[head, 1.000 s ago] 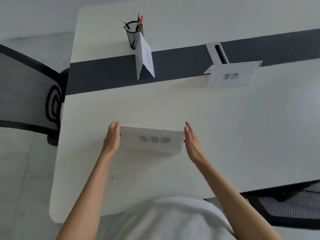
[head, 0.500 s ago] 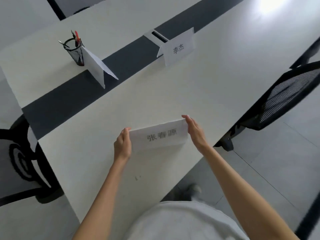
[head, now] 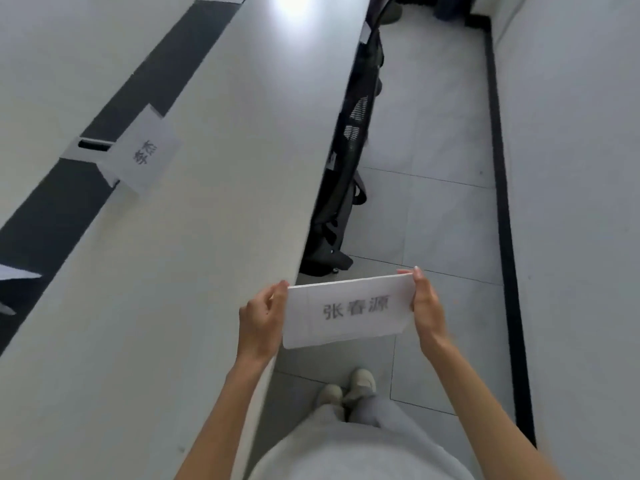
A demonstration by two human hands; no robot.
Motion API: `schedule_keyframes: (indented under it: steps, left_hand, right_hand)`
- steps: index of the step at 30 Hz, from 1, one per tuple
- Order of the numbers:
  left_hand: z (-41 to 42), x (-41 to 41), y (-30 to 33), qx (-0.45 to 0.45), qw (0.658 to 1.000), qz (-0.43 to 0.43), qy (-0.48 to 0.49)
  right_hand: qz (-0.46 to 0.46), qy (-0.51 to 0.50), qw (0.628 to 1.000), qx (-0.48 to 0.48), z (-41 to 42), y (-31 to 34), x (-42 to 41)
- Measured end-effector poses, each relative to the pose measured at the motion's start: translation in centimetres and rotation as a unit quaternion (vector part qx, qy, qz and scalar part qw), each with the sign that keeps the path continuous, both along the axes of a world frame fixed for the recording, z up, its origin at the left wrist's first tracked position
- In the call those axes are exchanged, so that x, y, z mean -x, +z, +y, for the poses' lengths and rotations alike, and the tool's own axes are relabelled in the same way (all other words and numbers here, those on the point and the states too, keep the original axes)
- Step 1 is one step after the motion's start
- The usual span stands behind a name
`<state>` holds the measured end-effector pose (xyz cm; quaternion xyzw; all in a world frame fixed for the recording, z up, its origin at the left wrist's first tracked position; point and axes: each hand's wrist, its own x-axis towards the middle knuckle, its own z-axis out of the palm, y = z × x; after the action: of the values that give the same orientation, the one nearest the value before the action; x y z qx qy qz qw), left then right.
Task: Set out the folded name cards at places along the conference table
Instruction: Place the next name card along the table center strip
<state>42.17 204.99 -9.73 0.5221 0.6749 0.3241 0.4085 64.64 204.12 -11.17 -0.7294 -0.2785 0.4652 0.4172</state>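
I hold a white folded name card [head: 349,311] with three printed characters in both hands, off the table's edge and above the floor. My left hand [head: 261,320] pinches its left end, my right hand [head: 426,308] its right end. A second name card [head: 147,154] stands on the long white conference table [head: 214,188] next to the dark centre strip. A corner of a third card [head: 14,273] shows at the left edge of the view.
A black mesh office chair [head: 348,161] is pushed against the table's right edge ahead of me. A white cable slot [head: 88,145] sits in the dark strip. Grey tiled floor runs along the table, with a wall and black skirting on the right.
The card has come up off the table and moved right, past the table's edge. I have turned right, so the view now runs along the table; the pen holder has left the view.
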Motion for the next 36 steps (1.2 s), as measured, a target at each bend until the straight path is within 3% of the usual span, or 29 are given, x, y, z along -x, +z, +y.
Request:
schedule_keyframes:
  steps: [4,12,23,36]
  left_hand:
    - [3.4,-7.0,0.2,-0.007,0.992,-0.013,-0.128]
    - [12.8,-22.6,-1.7,-0.004,0.973,-0.008,-0.232]
    - [28.5,-38.8,0.9,-0.016,0.993,-0.022,-0.116]
    - [56.2,-40.6,-0.9,-0.035,0.997,-0.019,0.062]
  right_hand:
    - [-0.021,-0.106,0.994,-0.003,-1.8,0.6,-6.6]
    - [-0.056,-0.192,0.980,-0.004,2.3,-0.8,-20.4]
    - [-0.084,-0.079,0.993,-0.007,22.9,1.6,-38.2]
    - [-0.110,0.147,0.982,-0.050,57.0,1.3,-41.0]
